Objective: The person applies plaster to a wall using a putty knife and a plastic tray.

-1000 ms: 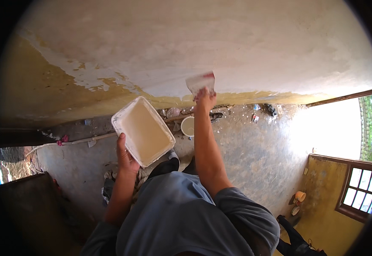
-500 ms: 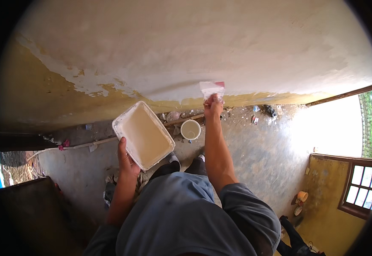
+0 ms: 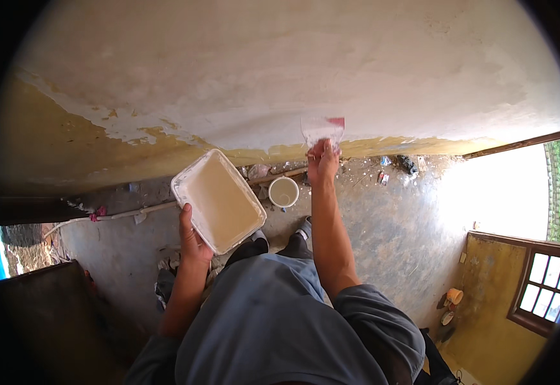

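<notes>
My left hand (image 3: 193, 240) grips the near left edge of a rectangular white tub (image 3: 177, 186), thumb over the rim. A smooth beige paste (image 3: 222, 202) lies inside it. In my right hand (image 3: 323, 160) is a putty knife (image 3: 322, 127), its wide blade smeared with white and reddish at one corner. The blade is at the lower part of the wall (image 3: 280, 83), whose pale coating ends in a ragged edge over old yellow paint (image 3: 132, 163). Whether the whole blade edge touches the wall, I cannot tell.
A white bucket (image 3: 284, 192) stands on the grey floor (image 3: 382, 224) beyond my feet. Along the wall base lie a long pole (image 3: 119, 217) and scattered scraps (image 3: 408, 165). To the right are a bright doorway (image 3: 498, 186), a windowed wall (image 3: 492, 276) and an orange container (image 3: 454, 296).
My right hand and the putty knife have shifted slightly right and up the wall. The tub has moved very little. My feet appear in a slightly different place.
</notes>
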Available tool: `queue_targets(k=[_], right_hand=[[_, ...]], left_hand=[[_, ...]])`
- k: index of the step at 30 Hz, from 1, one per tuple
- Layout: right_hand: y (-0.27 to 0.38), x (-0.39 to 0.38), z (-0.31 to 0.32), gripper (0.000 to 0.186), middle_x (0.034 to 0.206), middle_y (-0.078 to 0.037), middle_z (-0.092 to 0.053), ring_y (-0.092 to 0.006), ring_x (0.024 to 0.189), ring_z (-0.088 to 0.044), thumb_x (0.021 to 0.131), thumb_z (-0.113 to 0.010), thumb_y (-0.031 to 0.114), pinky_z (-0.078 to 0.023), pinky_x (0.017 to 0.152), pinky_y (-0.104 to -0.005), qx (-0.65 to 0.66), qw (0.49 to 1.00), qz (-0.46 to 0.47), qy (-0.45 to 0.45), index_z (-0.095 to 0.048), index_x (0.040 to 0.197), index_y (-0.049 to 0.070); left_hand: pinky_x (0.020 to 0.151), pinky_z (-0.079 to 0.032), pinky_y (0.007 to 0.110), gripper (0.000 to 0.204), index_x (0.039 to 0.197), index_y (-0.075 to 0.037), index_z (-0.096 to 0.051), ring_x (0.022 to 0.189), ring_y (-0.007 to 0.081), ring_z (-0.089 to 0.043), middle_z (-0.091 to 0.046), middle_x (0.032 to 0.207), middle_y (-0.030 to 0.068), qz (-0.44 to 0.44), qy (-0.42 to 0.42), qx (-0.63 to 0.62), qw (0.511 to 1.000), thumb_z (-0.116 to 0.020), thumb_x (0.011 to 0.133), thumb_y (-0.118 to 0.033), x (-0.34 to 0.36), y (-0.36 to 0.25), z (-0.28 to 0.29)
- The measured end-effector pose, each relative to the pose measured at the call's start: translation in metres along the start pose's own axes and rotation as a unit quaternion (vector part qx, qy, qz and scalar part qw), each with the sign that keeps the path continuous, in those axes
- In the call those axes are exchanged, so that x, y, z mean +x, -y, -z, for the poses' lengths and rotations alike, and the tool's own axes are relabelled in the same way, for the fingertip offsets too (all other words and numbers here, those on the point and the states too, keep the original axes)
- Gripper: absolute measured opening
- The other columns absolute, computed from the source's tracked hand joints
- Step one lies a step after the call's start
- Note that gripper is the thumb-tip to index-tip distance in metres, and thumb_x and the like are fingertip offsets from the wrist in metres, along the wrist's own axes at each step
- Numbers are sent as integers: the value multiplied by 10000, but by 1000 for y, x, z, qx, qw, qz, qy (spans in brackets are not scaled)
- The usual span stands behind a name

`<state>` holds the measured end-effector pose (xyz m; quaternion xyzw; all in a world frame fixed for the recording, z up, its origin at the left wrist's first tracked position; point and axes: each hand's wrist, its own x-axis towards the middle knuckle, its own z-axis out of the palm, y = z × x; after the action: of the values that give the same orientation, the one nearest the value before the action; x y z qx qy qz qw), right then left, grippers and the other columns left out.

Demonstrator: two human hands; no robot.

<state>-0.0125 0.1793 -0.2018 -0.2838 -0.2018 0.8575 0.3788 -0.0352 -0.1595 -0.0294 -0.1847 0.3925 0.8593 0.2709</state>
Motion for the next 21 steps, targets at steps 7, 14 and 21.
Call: queue_targets(k=[7,14,21], right_hand=[[63,51,-69,157,772,-77,-653,-139,676,-596,937,-680,136,-497,628,-291,-274,922,222,158,-588,937,9],[32,1,-25,126,824,-79,-687,-209,688,-637,923,-675,162,-509,598,-320,-583,766,247,110,-625,956,51],[-10,-20,-140,119,767,-108,-632,-330,671,-650,903,-608,156,-533,593,-446,-679,559,430,205,-570,814,87]], left_hand=[[1054,-437,459,710,1425,-48,-417,1250,298,-526,-528,1376,131,-5,5,-3,1000,-666,881,-431,-9,1,-22],[1052,-434,458,718,1431,-51,-412,1245,300,-526,-527,1374,128,-33,-29,-18,999,-667,880,-434,-11,6,-28],[1052,-438,452,727,1433,-51,-408,1256,298,-520,-528,1371,126,-33,-19,-11,999,-670,878,-439,-15,6,-36]])
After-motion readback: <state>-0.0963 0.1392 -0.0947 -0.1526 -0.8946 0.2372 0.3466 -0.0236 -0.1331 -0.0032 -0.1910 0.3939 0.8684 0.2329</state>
